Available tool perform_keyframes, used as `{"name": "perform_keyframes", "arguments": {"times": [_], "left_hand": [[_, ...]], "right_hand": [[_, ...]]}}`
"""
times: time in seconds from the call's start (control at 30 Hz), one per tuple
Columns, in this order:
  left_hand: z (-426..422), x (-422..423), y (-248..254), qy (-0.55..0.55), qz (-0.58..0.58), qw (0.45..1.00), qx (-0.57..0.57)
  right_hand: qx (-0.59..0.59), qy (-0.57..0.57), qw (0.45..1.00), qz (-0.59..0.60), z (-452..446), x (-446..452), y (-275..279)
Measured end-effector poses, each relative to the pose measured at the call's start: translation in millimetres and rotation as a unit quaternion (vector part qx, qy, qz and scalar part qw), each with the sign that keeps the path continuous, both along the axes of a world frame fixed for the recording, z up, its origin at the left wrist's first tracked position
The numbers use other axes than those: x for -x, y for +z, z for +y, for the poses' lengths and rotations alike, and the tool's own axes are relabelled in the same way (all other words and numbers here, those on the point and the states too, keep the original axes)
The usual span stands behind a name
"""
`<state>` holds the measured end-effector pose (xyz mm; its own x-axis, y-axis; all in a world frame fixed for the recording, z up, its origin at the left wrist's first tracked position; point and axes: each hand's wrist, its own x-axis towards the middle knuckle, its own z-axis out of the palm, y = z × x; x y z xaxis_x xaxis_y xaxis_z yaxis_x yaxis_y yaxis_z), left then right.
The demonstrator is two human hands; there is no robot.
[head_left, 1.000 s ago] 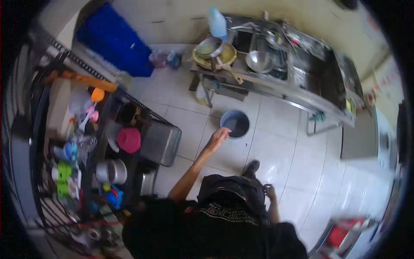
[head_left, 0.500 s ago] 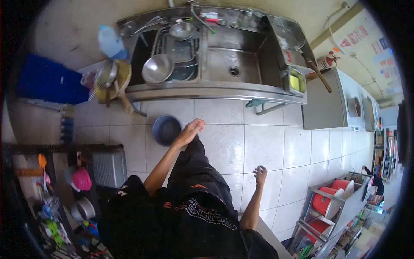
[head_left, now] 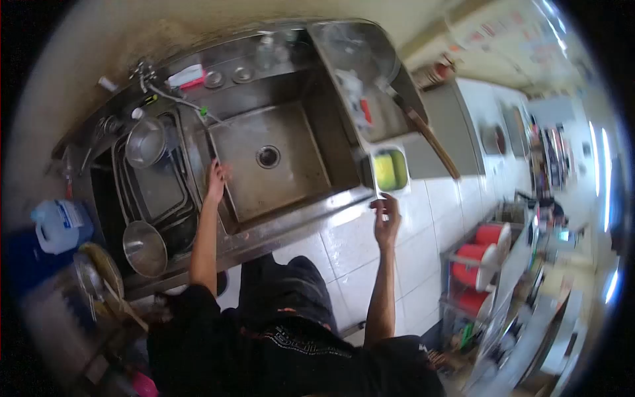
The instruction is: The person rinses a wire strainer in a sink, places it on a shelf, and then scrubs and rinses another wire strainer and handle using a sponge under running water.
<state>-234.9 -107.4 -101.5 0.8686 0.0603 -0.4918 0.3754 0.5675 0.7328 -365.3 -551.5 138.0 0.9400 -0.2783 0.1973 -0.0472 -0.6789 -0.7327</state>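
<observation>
I am looking at a person (head_left: 284,370) in a black shirt, standing in front of a big metal sink (head_left: 291,185). The sink is close to both hands, and I can see the round drain (head_left: 268,157) in its bottom.

The left hand (head_left: 215,182) is over the left side of the sink. Its fingers are spread a little, and I see nothing in them. The right hand (head_left: 386,221) is by the front right corner of the sink, just in front of a small metal tub (head_left: 391,188). Its fingers are a bit bent with gaps between them, and they grip nothing that I can see. The tips are very near the front of the tub (I cannot tell if they touch it). Something yellow and green (head_left: 385,171) sits in the tub, but it is too blurry to name.

A thin hose (head_left: 175,98) with a green tip (head_left: 204,111) reaches to the sink's back left corner. Left of the sink there is a metal tray (head_left: 162,195). One round bowl (head_left: 145,250) rests near the front, and a metal pot (head_left: 146,142) is near the back. A pale jug (head_left: 61,228) stands farther left. Right of the sink, a long wooden handle (head_left: 430,140) sticks out. Red buckets (head_left: 474,264) sit on a rack away to the right, over the white floor (head_left: 417,228).
</observation>
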Motion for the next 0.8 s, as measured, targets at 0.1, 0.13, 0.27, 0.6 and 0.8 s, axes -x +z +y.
{"name": "perform_keyframes", "arguments": {"times": [0.1,0.13,0.27,0.6,0.8], "left_hand": [[-6,-108,59,0.132,-0.086,0.866,-0.474],[13,-140,78,0.117,-0.158,0.774,-0.601],[107,-271,186,0.077,-0.167,0.397,-0.899],[218,-362,204,-0.504,0.013,0.238,-0.83],[256,-372,187,-0.53,-0.035,0.368,-0.764]], "right_hand": [[0.088,0.039,0.995,0.003,-12,-84,16],[0.028,0.038,0.998,0.029,2,-101,33],[0.005,0.039,0.996,0.08,5,-135,52],[0.048,0.116,0.982,0.138,-46,-237,26],[0.109,0.122,0.967,0.195,-69,-317,-15]]}}
